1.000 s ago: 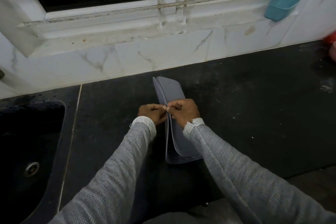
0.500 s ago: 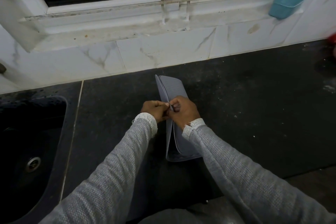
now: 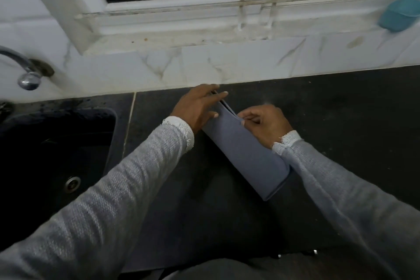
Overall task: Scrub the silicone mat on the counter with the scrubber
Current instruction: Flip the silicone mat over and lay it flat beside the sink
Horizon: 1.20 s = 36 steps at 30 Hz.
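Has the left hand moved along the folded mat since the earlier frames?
Yes. The left hand has slid up the silicone mat toward the tiled wall, fingers now straight at its far end.

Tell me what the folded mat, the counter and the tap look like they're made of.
Folded mat: probably silicone or soft rubber, matte grey-blue; it bends in a smooth curve without creasing. Counter: likely dark polished stone, black with a faint sheen and a visible seam. Tap: metal, shiny chrome-like highlights.
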Tool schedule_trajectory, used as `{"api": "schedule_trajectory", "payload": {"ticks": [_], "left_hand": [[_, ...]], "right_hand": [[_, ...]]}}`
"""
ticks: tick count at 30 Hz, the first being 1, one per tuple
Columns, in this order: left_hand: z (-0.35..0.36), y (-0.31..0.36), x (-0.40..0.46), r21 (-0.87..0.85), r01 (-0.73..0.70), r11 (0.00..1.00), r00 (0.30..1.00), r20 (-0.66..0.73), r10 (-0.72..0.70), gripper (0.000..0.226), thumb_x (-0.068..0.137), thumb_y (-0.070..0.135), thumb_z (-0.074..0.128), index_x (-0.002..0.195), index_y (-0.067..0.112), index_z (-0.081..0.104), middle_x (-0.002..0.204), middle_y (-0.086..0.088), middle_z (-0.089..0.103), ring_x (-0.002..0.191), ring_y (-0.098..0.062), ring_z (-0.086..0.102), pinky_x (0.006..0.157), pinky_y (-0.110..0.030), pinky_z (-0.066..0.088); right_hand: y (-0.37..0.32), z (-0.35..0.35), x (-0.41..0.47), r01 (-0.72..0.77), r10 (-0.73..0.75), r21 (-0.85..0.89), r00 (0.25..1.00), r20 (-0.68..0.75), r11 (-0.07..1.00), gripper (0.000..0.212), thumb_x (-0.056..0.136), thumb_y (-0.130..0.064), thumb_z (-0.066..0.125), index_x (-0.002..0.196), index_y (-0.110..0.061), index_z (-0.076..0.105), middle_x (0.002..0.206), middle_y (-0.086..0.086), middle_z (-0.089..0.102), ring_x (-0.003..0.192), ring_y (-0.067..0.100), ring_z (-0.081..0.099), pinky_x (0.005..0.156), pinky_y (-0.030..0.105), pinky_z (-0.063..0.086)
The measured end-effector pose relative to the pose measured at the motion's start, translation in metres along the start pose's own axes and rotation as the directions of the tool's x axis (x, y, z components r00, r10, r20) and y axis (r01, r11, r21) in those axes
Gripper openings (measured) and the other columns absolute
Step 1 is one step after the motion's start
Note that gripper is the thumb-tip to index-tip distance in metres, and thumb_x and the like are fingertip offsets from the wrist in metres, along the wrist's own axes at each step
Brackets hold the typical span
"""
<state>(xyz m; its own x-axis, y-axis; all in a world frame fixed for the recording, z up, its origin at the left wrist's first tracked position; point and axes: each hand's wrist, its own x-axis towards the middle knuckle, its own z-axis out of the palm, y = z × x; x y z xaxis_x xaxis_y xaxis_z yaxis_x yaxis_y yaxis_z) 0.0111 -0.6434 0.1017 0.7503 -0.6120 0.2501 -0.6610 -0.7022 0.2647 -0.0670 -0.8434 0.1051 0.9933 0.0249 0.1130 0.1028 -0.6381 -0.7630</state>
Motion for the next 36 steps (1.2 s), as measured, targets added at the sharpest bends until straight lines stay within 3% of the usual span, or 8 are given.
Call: {"api": "schedule_trajectory", "payload": {"ticks": [4,7,10,13,19,26,33,36], "left_hand": [[-0.017,-0.029,-0.011,0.241,-0.056,0.969,0.987,0.16,0.017,0.055,0.089,0.036,0.057,0.141,0.033,0.038,0.15,0.005,0.034,0.14,-0.017,0.025,0.115,-0.041,0.015],[-0.035,-0.055,-0.03,0.288,-0.012,0.958,0.984,0.175,-0.04,0.038,0.092,0.035,0.052,0.13,0.03,0.052,0.133,0.006,0.054,0.128,-0.015,0.042,0.114,-0.039,0.01],[-0.056,-0.076,-0.05,0.309,-0.003,0.951,0.978,0.198,-0.062,0.027,0.095,0.033,0.048,0.116,0.023,0.062,0.119,0.0,0.063,0.114,-0.021,0.054,0.11,-0.036,0.021],[-0.077,-0.093,-0.071,0.238,0.101,0.966,0.974,0.176,-0.145,0.027,0.093,0.034,0.052,0.111,0.019,0.064,0.115,-0.006,0.064,0.109,-0.029,0.056,0.092,-0.037,0.041],[-0.101,-0.122,-0.101,0.211,0.22,0.952,0.951,0.169,-0.257,0.03,0.092,0.037,0.052,0.11,0.016,0.064,0.116,-0.008,0.062,0.109,-0.03,0.056,0.089,-0.04,0.045],[-0.086,-0.142,-0.126,0.113,0.254,0.96,0.94,0.203,-0.273,0.025,0.092,0.032,0.055,0.108,0.016,0.067,0.113,-0.008,0.061,0.108,-0.028,0.055,0.087,-0.035,0.044],[-0.067,-0.148,-0.143,0.041,0.291,0.956,0.91,0.295,-0.29,0.028,0.094,0.029,0.052,0.12,0.026,0.064,0.12,-0.003,0.059,0.114,-0.022,0.053,0.094,-0.036,0.043],[-0.061,-0.143,-0.15,-0.002,0.299,0.954,0.915,0.283,-0.287,0.028,0.095,0.027,0.052,0.118,0.02,0.065,0.12,-0.004,0.059,0.113,-0.023,0.054,0.092,-0.036,0.043]], "right_hand": [[-0.027,0.008,0.011,0.096,-0.095,0.002,0.988,0.121,0.995,0.017,0.082,-0.006,0.066,0.092,-0.018,0.074,0.083,-0.012,0.07,0.075,-0.009,0.065,0.07,0.002,0.048],[-0.049,0.022,0.025,0.168,-0.157,-0.036,0.965,0.21,0.985,0.016,0.083,-0.011,0.067,0.094,-0.02,0.074,0.085,-0.014,0.07,0.079,-0.012,0.063,0.073,0.002,0.048],[-0.068,0.039,0.04,0.231,-0.206,-0.063,0.941,0.269,0.971,0.019,0.083,-0.009,0.066,0.097,-0.019,0.073,0.085,-0.015,0.068,0.075,-0.019,0.06,0.071,-0.003,0.044],[-0.088,0.057,0.057,0.298,-0.257,-0.091,0.914,0.314,0.95,0.019,0.083,-0.009,0.067,0.098,-0.018,0.073,0.088,-0.012,0.069,0.073,-0.015,0.06,0.069,-0.002,0.043],[-0.116,0.093,0.09,0.4,-0.318,-0.165,0.872,0.373,0.901,0.021,0.081,-0.013,0.069,0.102,-0.017,0.072,0.097,-0.006,0.071,0.083,0.001,0.062,0.073,0.005,0.041],[-0.118,0.13,0.099,0.346,-0.244,-0.167,0.863,0.443,0.923,0.021,0.078,-0.008,0.072,0.099,-0.014,0.073,0.096,-0.001,0.073,0.073,-0.002,0.061,0.07,0.007,0.043],[-0.104,0.15,0.108,0.216,-0.116,-0.103,0.802,0.586,0.971,0.024,0.072,-0.003,0.077,0.094,-0.01,0.073,0.089,0.004,0.073,0.08,0.009,0.067,0.077,0.021,0.054],[-0.094,0.152,0.118,0.135,-0.072,-0.05,0.761,0.644,0.99,0.026,0.068,-0.003,0.08,0.091,-0.012,0.073,0.085,0.005,0.073,0.072,0.003,0.068,0.072,0.017,0.056]]}}
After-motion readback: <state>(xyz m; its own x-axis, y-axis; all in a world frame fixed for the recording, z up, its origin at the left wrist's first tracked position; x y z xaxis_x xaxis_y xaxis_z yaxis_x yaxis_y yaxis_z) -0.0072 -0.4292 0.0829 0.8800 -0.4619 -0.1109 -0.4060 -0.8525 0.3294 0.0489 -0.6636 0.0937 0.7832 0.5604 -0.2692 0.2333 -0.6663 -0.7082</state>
